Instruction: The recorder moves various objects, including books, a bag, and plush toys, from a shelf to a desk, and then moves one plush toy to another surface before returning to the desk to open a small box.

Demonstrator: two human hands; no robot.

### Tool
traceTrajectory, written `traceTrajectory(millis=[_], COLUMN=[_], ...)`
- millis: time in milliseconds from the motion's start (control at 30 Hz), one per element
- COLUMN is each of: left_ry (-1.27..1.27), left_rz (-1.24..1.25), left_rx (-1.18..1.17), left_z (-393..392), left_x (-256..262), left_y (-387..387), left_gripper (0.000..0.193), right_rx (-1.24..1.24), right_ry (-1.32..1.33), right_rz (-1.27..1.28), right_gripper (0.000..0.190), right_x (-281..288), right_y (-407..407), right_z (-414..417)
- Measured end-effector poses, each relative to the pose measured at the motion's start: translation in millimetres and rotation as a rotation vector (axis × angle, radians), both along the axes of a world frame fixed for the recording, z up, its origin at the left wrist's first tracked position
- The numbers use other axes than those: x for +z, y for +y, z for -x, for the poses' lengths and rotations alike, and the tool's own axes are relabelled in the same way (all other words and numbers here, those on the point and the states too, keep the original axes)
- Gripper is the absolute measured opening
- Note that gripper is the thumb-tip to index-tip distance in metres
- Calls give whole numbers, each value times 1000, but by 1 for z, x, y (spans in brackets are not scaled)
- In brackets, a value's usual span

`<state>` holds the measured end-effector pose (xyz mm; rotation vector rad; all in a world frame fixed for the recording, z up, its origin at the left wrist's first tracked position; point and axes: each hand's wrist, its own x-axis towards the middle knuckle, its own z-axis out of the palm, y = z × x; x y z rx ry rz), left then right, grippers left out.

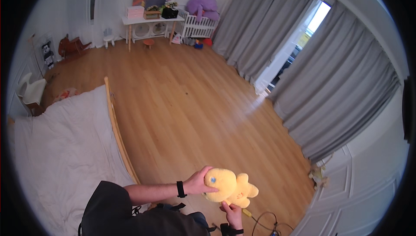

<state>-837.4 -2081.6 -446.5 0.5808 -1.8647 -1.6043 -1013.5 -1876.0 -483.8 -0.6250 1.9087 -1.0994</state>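
Note:
A yellow plush toy (240, 189) with a large round head, a blue eye and short limbs is held in front of me, its head towards the left. My left hand (199, 181) grips the head from the left, thumb and fingers on either side. My right hand (232, 212) pinches a small limb or the lower edge of the toy from below. Black bands are on both wrists.
Left of me stands a bed (68, 141) with a pale cover and wooden rail (122, 145). A cable (265, 218) with a yellow connector lies on the wooden floor at lower right. Grey curtains (325, 73) hang at right. A white table (152, 20) and crib (199, 28) stand far ahead.

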Motion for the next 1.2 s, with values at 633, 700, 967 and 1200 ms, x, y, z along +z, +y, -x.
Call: traceTrajectory(millis=[633,700,967,1200], left_ry=[55,7,-25,-35], left_rz=[-267,-237,-323,-163], left_rx=[835,877,1042,943], left_z=[2,-5,-59,-80], left_x=[-21,-31,-48,-18], left_y=[-430,-467,-664,-862], left_gripper=[74,75,75,83], right_rx=[656,867,957,773], right_ry=[-127,-27,86,-23], right_rz=[338,296,214,316], right_gripper=[61,61,63,43], right_x=[-24,-2,-56,-40], right_y=[-648,-706,-939,-1136], right_z=[134,106,50,22])
